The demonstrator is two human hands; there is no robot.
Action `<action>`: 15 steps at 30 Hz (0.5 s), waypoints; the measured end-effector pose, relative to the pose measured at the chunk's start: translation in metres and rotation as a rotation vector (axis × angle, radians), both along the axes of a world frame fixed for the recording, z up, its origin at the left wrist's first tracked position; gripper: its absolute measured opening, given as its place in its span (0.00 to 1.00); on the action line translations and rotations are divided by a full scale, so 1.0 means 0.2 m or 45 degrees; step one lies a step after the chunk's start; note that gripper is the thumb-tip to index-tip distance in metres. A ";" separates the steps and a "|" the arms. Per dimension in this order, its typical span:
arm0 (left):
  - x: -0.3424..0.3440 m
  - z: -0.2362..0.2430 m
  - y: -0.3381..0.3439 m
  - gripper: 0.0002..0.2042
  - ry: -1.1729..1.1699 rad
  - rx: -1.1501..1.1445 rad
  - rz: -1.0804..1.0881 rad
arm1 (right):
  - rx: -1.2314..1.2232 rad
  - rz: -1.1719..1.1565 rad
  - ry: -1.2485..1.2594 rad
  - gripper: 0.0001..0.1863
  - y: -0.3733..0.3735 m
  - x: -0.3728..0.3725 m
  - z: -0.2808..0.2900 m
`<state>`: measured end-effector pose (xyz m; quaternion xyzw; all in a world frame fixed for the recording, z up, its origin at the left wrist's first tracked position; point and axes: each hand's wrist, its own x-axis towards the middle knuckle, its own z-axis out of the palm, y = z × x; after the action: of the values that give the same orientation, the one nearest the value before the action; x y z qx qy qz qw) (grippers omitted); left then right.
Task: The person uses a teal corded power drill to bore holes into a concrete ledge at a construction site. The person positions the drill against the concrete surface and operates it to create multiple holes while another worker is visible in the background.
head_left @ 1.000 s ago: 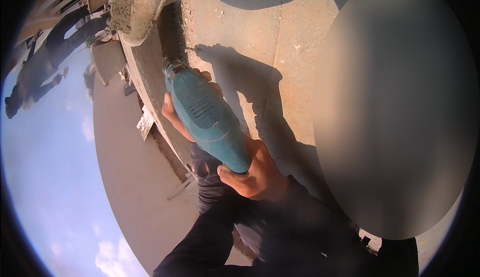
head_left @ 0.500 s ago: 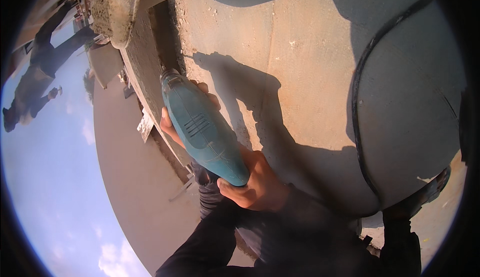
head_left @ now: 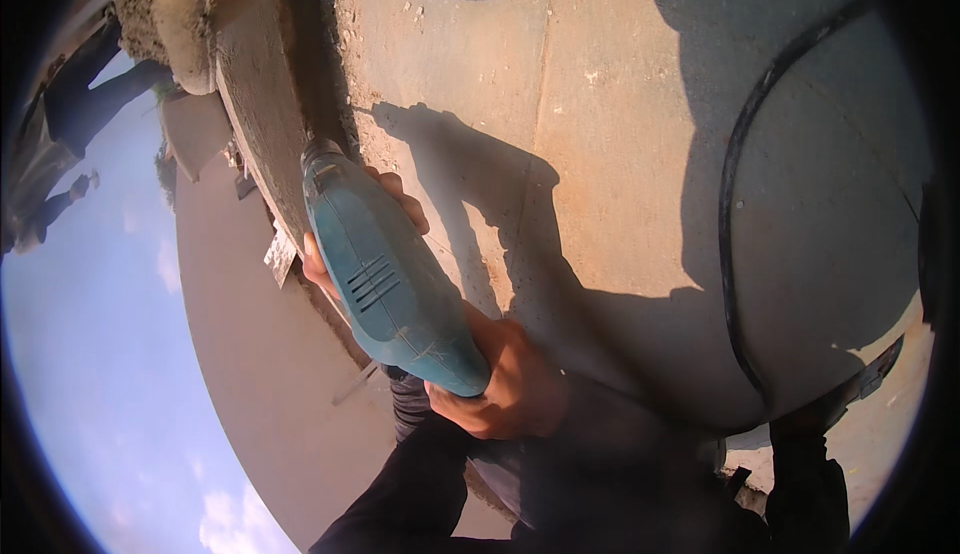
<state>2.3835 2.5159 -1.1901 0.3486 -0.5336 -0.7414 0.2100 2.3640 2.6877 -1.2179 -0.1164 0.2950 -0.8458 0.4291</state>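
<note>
A teal power drill (head_left: 385, 264) with vent slots slants across the middle, its front end toward the upper left. My right hand (head_left: 505, 384) wraps round its rear handle. Under the front part, my left hand (head_left: 318, 266) grips the body; fingers show on both sides of the casing and the palm is hidden. The drill's nose meets the dark gap beside a concrete edge (head_left: 262, 84). Its bit is out of sight behind the nose, though the drill's shadow (head_left: 480, 164) shows a thin tip.
A black cable (head_left: 728, 224) curves over the pale concrete surface (head_left: 610, 154) at right. A rough, mortar-crusted piece (head_left: 180, 24) juts in at upper left. Another person (head_left: 60, 134) appears beyond it against the sky. A shoe (head_left: 860, 384) shows at lower right.
The drill and both hands have shifted slightly left and down in view. The concrete edge and the other person have also slid left. My grip looks the same.
</note>
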 end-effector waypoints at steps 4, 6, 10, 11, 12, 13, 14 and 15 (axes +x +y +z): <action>-0.09 0.00 0.03 0.34 -0.162 -0.151 0.331 | -0.064 0.079 -0.057 0.17 -0.06 -0.08 -0.04; -0.07 0.01 0.04 0.33 -0.078 -0.054 0.331 | -0.031 -0.136 0.099 0.16 -0.05 -0.02 -0.01; -0.09 0.00 0.03 0.32 -0.113 -0.046 0.321 | 0.024 -0.022 0.083 0.20 -0.06 -0.05 -0.03; -0.08 0.00 0.02 0.31 -0.092 -0.061 0.243 | 0.024 0.064 0.090 0.21 -0.06 -0.07 -0.04; -0.07 -0.01 0.00 0.31 -0.041 -0.033 0.177 | 0.008 0.035 0.051 0.21 -0.06 -0.06 -0.03; -0.06 -0.02 0.00 0.31 0.009 -0.007 0.109 | -0.009 0.004 0.012 0.22 -0.05 -0.04 -0.02; -0.05 -0.02 -0.01 0.31 0.027 0.017 0.096 | -0.027 -0.028 -0.026 0.23 -0.05 -0.04 -0.01; -0.06 -0.02 0.01 0.31 0.036 0.053 0.094 | -0.009 -0.003 -0.006 0.23 -0.04 -0.02 -0.02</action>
<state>2.3715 2.5170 -1.1934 0.3618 -0.5019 -0.7488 0.2376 2.3592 2.6788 -1.2229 -0.1155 0.2912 -0.8476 0.4283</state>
